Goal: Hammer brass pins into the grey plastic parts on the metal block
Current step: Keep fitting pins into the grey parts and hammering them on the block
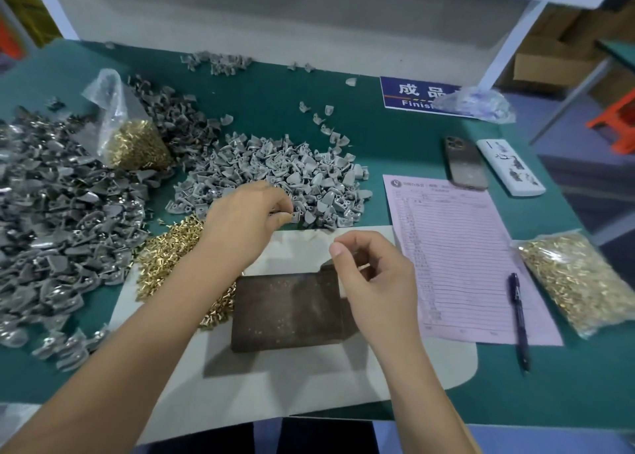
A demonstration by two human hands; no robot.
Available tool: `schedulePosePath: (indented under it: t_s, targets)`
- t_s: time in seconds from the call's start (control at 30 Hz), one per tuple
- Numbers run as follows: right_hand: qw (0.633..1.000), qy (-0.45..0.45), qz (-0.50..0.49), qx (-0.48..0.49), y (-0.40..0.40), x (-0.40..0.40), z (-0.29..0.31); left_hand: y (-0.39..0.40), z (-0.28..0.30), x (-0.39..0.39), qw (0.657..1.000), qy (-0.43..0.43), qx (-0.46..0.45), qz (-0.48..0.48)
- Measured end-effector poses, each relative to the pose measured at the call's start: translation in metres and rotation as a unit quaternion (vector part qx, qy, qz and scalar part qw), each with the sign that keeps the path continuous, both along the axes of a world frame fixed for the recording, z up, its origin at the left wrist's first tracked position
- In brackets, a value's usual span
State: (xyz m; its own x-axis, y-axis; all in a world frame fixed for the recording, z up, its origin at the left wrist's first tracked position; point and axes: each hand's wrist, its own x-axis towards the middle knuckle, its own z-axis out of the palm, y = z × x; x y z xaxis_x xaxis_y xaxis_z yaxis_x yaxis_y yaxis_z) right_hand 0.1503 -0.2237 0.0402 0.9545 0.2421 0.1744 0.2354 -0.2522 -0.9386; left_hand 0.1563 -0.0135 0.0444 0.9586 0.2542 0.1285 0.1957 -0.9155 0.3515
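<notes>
We see the left hand (247, 214) reaching to the near edge of the pile of grey plastic parts (275, 175), its fingertips pinched on one small grey part (294, 215); the right hand (372, 275) hangs over the far right corner of the metal block (288, 311), fingers curled, and seems to pinch a thin brass pin (364, 267), though that is hard to make out; the block lies on a pale mat (309, 385), empty on top, just beside loose brass pins (171, 247) at its left; a pink form (457, 247) lies to the right.
</notes>
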Motion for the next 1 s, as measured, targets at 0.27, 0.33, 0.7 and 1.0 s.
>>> schedulePosePath:
  t_s: [0.27, 0.33, 0.7, 1.0]
  targets:
    - [0.998, -0.034, 0.047, -0.017, -0.006, -0.032, 0.002, -0.034, 0.018, -0.109, 0.994, -0.017, -0.106, -0.033]
    - [0.994, -0.068, 0.063, -0.053, -0.004, -0.042, -0.001, -0.041, 0.012, -0.126, 0.993, -0.029, -0.111, -0.016]
    - [0.946, -0.175, 0.104, -0.252, 0.009, -0.054, -0.003, -0.044, -0.007, -0.138, 0.991, -0.069, -0.110, 0.019]
    - [0.864, -0.263, 0.131, -0.410, 0.021, -0.061, 0.026, -0.042, -0.008, -0.136, 0.990, -0.073, -0.113, 0.040]
